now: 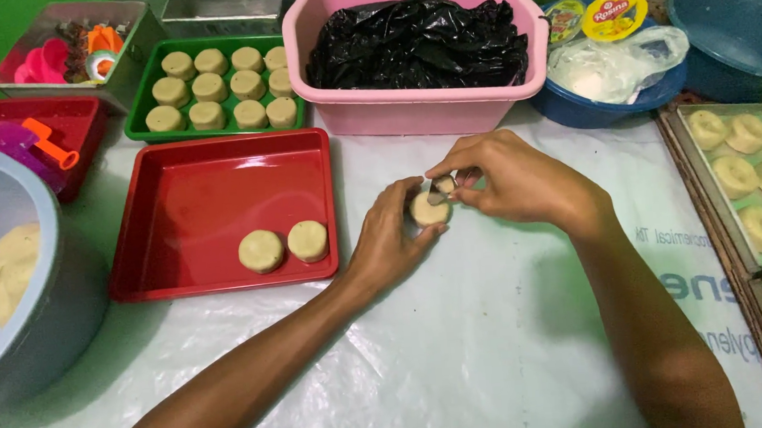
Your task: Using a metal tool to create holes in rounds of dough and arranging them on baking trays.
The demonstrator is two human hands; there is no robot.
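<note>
A round puck of pale dough [426,209] sits cupped in the left hand [389,240], whose fingers curl closed around its side, just right of the red tray [192,200]. The right hand [508,178] pinches a small metal tool [439,188] against the puck's top (its tip is partly hidden). Two finished pucks [283,246] lie in the red tray's near corner; behind that tray stands a green tray [140,115] of more.

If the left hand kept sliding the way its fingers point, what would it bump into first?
The left hand points up and right, cupping a dough disc. That disc is first, then the right hand pressing a small metal tool into it; probably the pink tub beyond.
</note>
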